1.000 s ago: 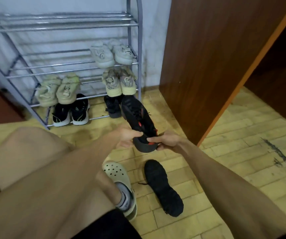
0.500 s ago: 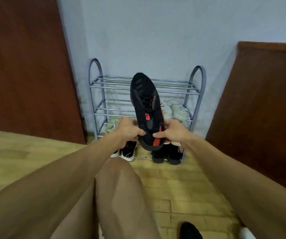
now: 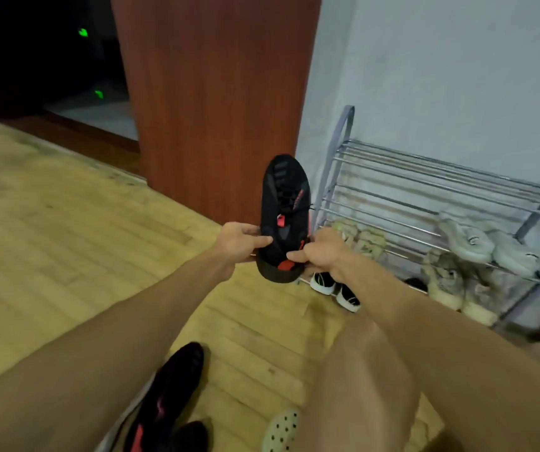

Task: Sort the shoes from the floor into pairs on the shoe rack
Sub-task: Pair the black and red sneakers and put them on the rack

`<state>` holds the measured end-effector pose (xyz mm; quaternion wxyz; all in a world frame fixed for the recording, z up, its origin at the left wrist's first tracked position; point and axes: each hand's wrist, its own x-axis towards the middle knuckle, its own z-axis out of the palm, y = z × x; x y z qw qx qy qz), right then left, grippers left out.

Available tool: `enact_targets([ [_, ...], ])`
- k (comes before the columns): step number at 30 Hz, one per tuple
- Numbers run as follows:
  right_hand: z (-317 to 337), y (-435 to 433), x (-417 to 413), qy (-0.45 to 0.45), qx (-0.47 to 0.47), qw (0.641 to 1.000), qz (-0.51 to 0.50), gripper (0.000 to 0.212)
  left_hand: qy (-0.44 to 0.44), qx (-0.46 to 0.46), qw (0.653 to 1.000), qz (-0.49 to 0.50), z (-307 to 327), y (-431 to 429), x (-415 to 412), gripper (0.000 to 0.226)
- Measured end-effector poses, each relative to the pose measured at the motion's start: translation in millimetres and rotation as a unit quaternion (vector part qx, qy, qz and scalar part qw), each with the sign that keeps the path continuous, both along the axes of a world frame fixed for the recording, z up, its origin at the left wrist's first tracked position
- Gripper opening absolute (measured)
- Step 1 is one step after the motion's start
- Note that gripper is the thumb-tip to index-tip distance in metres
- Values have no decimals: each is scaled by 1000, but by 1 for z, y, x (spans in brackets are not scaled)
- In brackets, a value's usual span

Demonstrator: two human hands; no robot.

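A: Starting nearest the person, what is left on the pale wooden plank floor (image 3: pixel 66 243)?

B: One black sneaker with pink-red accents (image 3: pixel 167 396) lies on the boards by the person's legs, beside a pale perforated clog (image 3: pixel 281 429) that looks to be on the person's foot. That sneaker seems to be the mate of the one in hand, so at least this pair is not yet racked.

A: And the grip?

B: Both hands close on the heel end of the black lace-up sneaker with red tabs (image 3: pixel 285 216), held toe-up in the air in front of the person. The left hand (image 3: pixel 239 239) wraps its side, thumb across the upper; the right hand (image 3: pixel 320 252) pinches the heel by the red tab. Neither grip has any slack in it.

A: Farther off, how full is the rack?

B: The grey metal tube shoe rack (image 3: pixel 425 181) against the wall already carries pale cream sneakers (image 3: pixel 487 249) in pairs, with black-and-white trainers (image 3: pixel 333 287) at the bottom. The top tier is bare. By this judgement the sorting is mostly done.
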<state>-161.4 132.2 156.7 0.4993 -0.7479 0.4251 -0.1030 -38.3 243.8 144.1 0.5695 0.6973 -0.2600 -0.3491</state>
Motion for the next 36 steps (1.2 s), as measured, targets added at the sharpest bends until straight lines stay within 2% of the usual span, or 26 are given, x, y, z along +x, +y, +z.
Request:
enact_targets([
  [3,-38,24,34,21,70,997,-14,29,40,35,998,24,-41,43,26,25],
  [8,-108,65,69,78,181,980,-10,39,82,114,986,91,-110,107,51,36],
  [16,-200,122,53,93,302,945,-88,41,131,273,946,113,-223,199,44,27],
  [19,-230,143,27,139,348,921,-108,39,128,333,927,118,-256,225,35,8],
  [23,-240,149,20,148,362,914,-104,35,61,420,901,89,-284,241,24,5],
  [26,-243,144,26,144,339,926,-87,33,48,414,902,110,-302,241,19,20],
  [32,-246,138,37,134,307,939,-81,28,113,435,877,168,-318,214,19,37],
  [36,-251,134,32,158,309,935,-79,30,106,477,853,184,-324,208,22,28],
])
